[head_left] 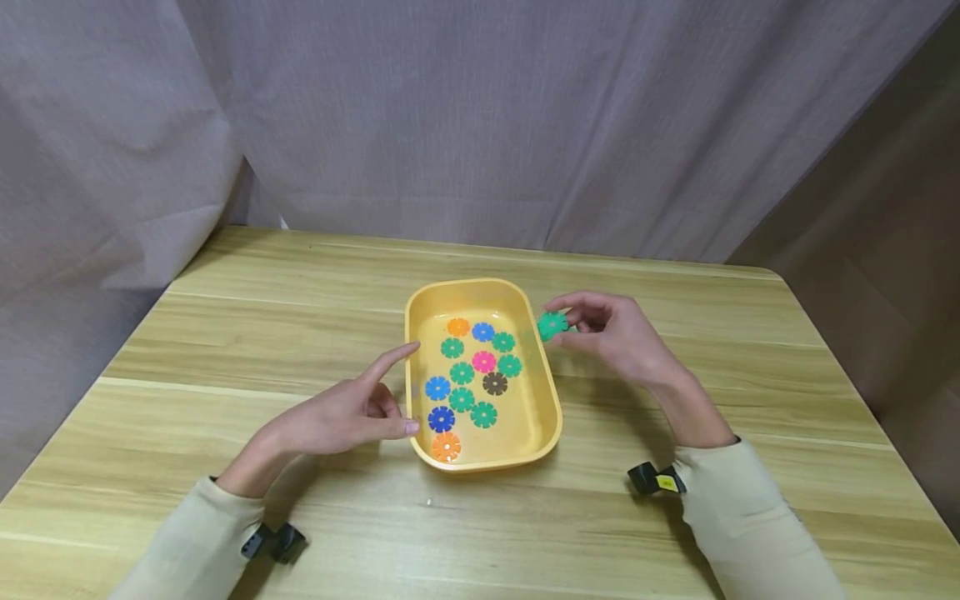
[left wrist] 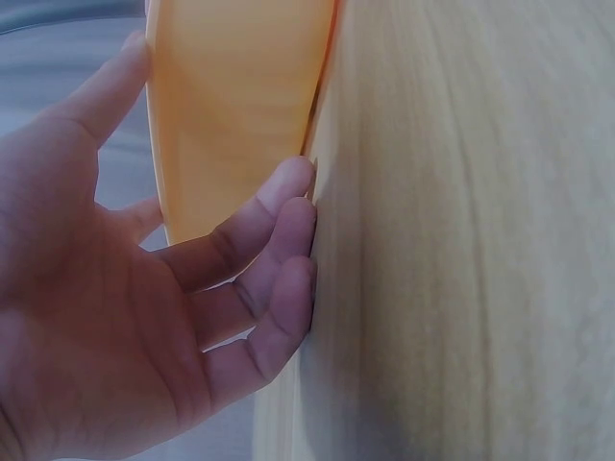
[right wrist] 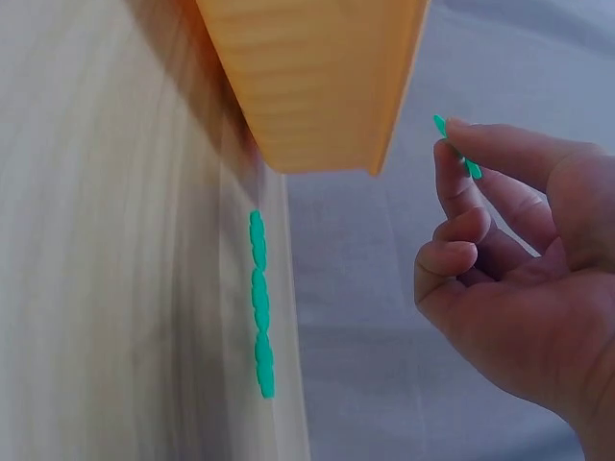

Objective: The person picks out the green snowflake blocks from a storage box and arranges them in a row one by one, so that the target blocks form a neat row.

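Sleeve (head_left: 753, 525), right hand (head_left: 621, 337) pinching disc (head_left: 553, 324), near tray rim (head_left: 552, 383).

Tray (head_left: 525, 429) stands on the table (head_left: 300, 283), near its middle; curtain (head_left: 420, 125) hangs behind the table. Thirteen discs (head_left: 484, 362) lie in the tray, spread from the far end to the near left corner. Left hand (head_left: 341, 417) sits at the tray's left rim. Right hand (head_left: 618, 337) is right of the tray, single disc (head_left: 553, 325) between fingertips. Below it, further discs (right wrist: 260, 307) lie on the table.
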Demonstrator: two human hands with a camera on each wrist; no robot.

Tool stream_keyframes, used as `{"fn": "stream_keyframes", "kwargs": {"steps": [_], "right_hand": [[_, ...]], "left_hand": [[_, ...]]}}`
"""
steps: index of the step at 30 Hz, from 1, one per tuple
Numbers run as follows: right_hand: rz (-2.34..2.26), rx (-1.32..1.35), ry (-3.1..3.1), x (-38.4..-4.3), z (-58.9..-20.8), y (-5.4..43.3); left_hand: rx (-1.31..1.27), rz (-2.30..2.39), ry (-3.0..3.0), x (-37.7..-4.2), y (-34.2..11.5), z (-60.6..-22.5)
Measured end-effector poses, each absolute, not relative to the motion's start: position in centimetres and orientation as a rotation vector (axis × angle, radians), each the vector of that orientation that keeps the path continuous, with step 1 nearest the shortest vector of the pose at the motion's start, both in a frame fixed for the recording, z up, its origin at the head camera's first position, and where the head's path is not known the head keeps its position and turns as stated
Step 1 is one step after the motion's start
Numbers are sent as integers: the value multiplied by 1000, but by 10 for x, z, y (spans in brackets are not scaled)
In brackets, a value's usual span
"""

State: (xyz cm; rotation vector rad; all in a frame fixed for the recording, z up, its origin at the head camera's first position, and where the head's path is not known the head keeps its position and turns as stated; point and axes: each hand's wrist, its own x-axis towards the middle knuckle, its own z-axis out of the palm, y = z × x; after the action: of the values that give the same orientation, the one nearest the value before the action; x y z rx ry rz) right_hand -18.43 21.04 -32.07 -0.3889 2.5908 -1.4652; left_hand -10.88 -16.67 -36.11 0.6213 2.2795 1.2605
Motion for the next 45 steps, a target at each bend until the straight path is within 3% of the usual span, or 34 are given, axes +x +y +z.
{"fn": "stream_keyframes", "kwargs": {"steps": [45], "right_hand": [[-1392,-110,2642,-212,-332,269]], "left_hand": [[620,1243,2276,-109,-169,-363]]}}
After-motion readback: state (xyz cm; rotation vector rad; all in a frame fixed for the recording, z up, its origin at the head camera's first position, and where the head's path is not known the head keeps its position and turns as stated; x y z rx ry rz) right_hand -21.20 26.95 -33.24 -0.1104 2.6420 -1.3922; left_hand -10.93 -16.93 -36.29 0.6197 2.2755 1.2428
